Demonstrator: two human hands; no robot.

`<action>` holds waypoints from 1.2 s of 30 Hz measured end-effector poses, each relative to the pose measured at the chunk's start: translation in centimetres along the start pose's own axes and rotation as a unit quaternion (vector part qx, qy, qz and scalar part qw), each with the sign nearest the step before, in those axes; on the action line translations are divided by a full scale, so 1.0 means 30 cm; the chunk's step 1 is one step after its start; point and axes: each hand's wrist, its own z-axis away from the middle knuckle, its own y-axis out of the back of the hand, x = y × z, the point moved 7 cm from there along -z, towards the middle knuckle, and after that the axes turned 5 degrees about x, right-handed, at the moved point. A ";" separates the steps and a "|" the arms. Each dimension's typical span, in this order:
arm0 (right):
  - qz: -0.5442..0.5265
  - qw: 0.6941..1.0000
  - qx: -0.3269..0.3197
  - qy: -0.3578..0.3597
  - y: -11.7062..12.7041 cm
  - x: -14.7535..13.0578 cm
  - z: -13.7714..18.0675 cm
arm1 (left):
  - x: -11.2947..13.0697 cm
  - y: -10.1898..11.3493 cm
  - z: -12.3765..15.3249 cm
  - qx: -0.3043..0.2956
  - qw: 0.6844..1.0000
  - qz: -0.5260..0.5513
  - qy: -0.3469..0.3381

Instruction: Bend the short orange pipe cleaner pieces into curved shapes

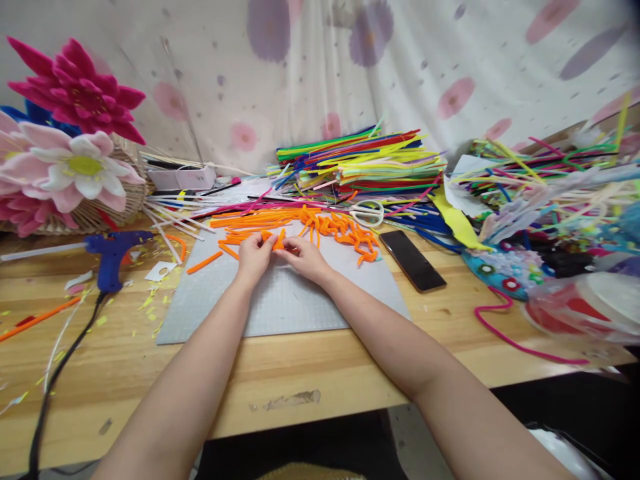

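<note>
Both my hands meet over a grey cutting mat (280, 303) on a wooden table (125, 373). My left hand (254, 257) and my right hand (306, 257) are closed in a pinch on a short orange pipe cleaner piece (278, 243) held between them. Just beyond my fingers lie straight orange pipe cleaners (250, 223) and a heap of bent orange pieces (345, 230). One loose orange piece (204, 263) rests on the mat to the left.
A blue glue gun (114, 252) with black cord lies left. White scissors (367, 213) and a black phone (412, 260) sit right of the orange heap. Stacked coloured pipe cleaners (360, 160) fill the back. Fabric flowers (70, 133) stand far left, more craft clutter at right.
</note>
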 end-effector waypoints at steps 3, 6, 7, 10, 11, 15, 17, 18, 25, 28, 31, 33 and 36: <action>0.008 1.000 -0.012 -0.013 -0.005 0.001 0.005 | -0.003 0.021 -0.002 0.029 1.000 0.002 0.004; 0.049 0.998 -0.005 -0.047 0.004 -0.003 0.011 | 0.018 0.032 0.003 0.053 0.998 -0.027 -0.022; 0.065 0.996 -0.001 -0.055 0.008 -0.006 0.012 | 0.024 0.033 0.005 0.059 0.997 -0.032 -0.029; 0.104 0.993 0.010 -0.057 0.022 -0.017 0.012 | 0.025 0.035 0.003 0.067 0.998 0.003 -0.015; 0.116 0.992 0.012 -0.049 0.024 -0.019 0.012 | 0.019 0.036 0.000 0.069 0.997 0.038 0.006; 0.147 0.989 -0.006 -0.011 0.020 -0.023 0.014 | -0.012 0.046 0.000 0.094 0.969 0.202 0.111; 0.142 0.990 0.000 -0.009 0.024 -0.022 0.016 | -0.005 0.027 0.012 0.061 0.963 0.227 0.128; 0.137 0.990 0.010 -0.013 0.028 -0.022 0.017 | 0.003 0.006 0.021 0.024 0.967 0.217 0.128; 0.068 0.997 0.007 -0.041 0.030 -0.014 0.016 | 0.032 -0.061 0.065 -0.064 0.952 0.261 0.146; -0.013 0.999 -0.034 -0.021 0.007 -0.025 0.018 | 0.032 -0.064 0.059 -0.088 0.910 0.350 0.205; -0.074 0.995 -0.066 -0.020 -0.010 -0.036 0.023 | 0.029 -0.044 0.045 -0.064 0.914 0.350 0.196; -0.086 0.992 -0.085 -0.025 -0.020 -0.045 0.027 | 0.028 -0.027 0.038 -0.019 0.930 0.331 0.159; -0.059 0.994 -0.095 -0.009 -0.023 -0.068 0.029 | 0.026 -0.023 0.041 0.025 0.939 0.319 0.127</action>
